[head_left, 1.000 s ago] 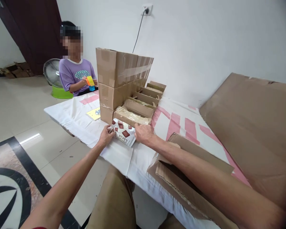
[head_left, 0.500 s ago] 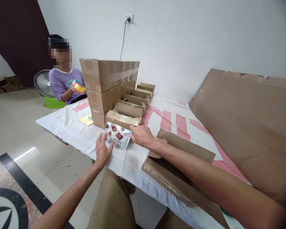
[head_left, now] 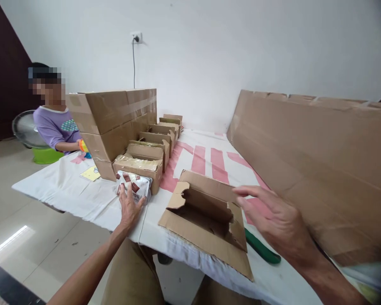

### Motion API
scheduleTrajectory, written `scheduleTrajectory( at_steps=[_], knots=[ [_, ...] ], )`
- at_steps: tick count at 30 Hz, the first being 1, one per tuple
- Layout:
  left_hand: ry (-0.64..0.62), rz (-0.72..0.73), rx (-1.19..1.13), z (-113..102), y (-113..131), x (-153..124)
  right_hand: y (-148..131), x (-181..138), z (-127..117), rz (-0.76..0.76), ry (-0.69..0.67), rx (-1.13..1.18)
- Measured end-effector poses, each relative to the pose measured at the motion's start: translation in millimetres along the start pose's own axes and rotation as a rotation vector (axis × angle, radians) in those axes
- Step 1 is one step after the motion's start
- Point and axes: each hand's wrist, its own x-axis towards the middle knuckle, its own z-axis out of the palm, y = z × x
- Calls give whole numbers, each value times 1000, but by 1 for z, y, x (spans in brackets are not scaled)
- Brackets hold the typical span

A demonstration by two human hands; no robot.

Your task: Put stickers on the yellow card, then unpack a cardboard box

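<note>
My left hand [head_left: 129, 206] lies flat with spread fingers on a white packet with red-brown squares [head_left: 136, 188], which rests on the white cloth against the nearest small cardboard box [head_left: 142, 166]. My right hand [head_left: 274, 220] hovers open, fingers stretched out, above the table just right of a flat, partly folded cardboard blank [head_left: 206, 220]. It holds nothing. A green object [head_left: 262, 250] lies on the cloth under my right hand.
A row of small open cardboard boxes [head_left: 158, 135] runs back beside a stack of long taped cartons [head_left: 114, 114]. A large cardboard sheet [head_left: 317, 156] leans at the right. A person in a purple shirt [head_left: 55, 127] sits at the far left end, with a fan [head_left: 23, 127] behind.
My right hand has left the packet and pulled back to the right, over the cardboard blank. My left hand now rests flat on the packet. The view has swung to the right.
</note>
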Motion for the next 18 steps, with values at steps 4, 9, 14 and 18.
scheduleTrajectory(
  at_steps=[4, 9, 14, 18],
  knots=[
    [1, 18, 40, 4, -4, 3, 54, -45, -9, 362, 89, 34],
    [4, 10, 62, 9, -2, 10, 85, -89, 17, 561, 140, 207],
    [-11, -23, 25, 11, 10, 20, 96, -114, 48, 734, 133, 464],
    [-43, -49, 26, 14, 15, 30, 101, -127, 61, 762, 169, 519]
  ],
)
